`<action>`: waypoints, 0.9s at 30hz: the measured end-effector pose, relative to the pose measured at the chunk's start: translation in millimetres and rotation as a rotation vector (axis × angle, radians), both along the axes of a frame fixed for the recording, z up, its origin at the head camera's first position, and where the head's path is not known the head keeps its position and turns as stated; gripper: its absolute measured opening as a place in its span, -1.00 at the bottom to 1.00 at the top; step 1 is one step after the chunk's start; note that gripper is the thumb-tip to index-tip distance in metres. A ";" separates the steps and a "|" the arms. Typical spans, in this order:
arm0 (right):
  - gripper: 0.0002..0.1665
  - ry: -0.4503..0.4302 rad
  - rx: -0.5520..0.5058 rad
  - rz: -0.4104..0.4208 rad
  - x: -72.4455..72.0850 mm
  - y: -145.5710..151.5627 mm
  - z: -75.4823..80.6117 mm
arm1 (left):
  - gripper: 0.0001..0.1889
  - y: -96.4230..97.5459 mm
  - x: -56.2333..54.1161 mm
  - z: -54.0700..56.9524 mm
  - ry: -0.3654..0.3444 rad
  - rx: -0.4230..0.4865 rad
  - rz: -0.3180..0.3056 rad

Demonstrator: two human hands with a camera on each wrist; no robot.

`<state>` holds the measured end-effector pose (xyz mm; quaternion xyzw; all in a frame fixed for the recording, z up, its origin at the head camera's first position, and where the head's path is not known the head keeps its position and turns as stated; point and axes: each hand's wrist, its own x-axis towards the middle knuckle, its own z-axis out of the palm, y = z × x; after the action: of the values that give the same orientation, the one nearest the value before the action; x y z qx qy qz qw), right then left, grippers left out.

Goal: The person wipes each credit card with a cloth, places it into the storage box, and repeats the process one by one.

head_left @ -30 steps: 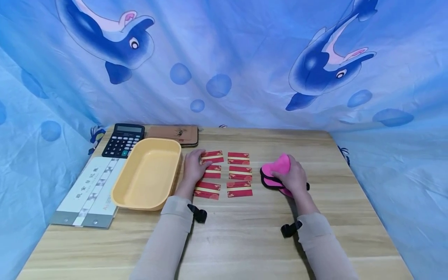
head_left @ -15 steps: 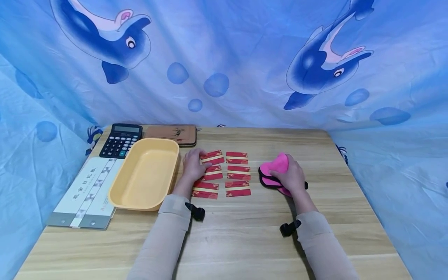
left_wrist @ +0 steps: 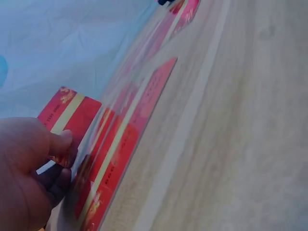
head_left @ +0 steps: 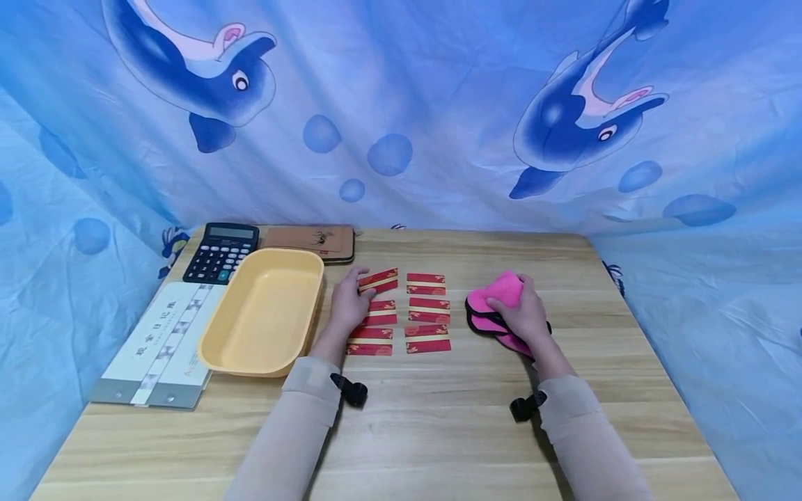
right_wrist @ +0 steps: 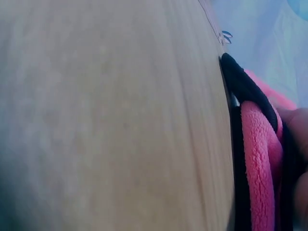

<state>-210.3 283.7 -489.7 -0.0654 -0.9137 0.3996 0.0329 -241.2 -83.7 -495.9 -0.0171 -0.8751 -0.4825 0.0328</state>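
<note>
My left hand (head_left: 351,300) pinches a red card (head_left: 379,280) with a pale gold stripe, at the back of the left column. In the left wrist view that pinched card (left_wrist: 84,115) is tilted up from the table, the thumb on its face. Matching red cards lie flat in two columns, one of them a red card (head_left: 428,307) in the right column. Further right, my right hand (head_left: 528,313) grips a stack of pink plush pads with black edging (head_left: 482,303). In the right wrist view, fingers partly cover the folded pink plush (right_wrist: 258,168).
A yellow plastic basin (head_left: 263,313) stands left of the left hand. Beyond it are a black calculator (head_left: 221,254) and a brown wallet (head_left: 307,240). A white and grey binder (head_left: 156,341) lies at the left edge. Blue dolphin curtain (head_left: 388,90) closes off the back and sides.
The back-left card, now pinched by the left hand, has turned and come up at an angle. My right hand stays on the pink pads, which have shifted slightly.
</note>
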 end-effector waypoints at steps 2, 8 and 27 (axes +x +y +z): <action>0.04 0.027 -0.024 -0.001 0.5 0.1 1.3 | -0.54 1.6 2.7 2.0 -0.012 0.027 0.011; -0.33 0.193 -0.075 0.057 2.8 -2.7 8.9 | -0.66 8.6 11.1 16.5 -0.110 0.221 -0.002; -0.53 0.422 -0.109 0.303 34.2 -57.9 88.1 | -0.57 34.5 50.8 71.1 -0.190 0.695 -0.194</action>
<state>-176.2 225.9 -401.6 0.1552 -0.8631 0.4536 0.1589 -190.5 -49.1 -424.8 -0.0430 -0.6527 -0.7509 -0.0908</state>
